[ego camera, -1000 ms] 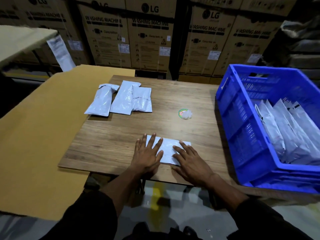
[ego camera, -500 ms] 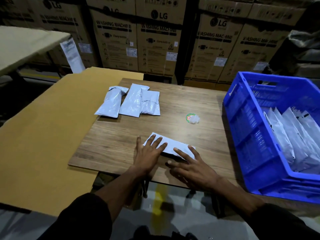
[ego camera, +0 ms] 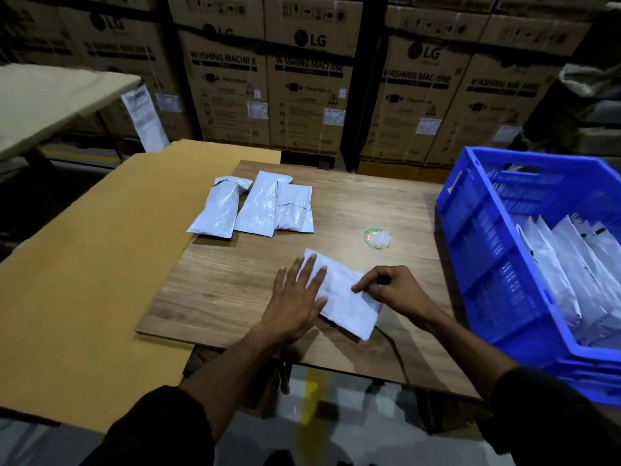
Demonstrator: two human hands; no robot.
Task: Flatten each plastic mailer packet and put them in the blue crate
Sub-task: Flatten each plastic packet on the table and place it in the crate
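Note:
A flattened white mailer packet lies near the front of the wooden table. My left hand lies flat on its left part with straight fingers. My right hand has curled fingers and pinches the packet's right edge. Three more white mailer packets lie side by side at the back left of the table. The blue crate stands at the right and holds several white packets leaning inside.
A small round sticker with crumpled clear plastic lies mid-table. A tan cardboard sheet covers the surface to the left. Stacked washing machine cartons form a wall behind. A pale table stands far left.
My right hand went from flat on the packet to curled, pinching its right edge. The packet has turned at an angle, and my left hand stays flat on it.

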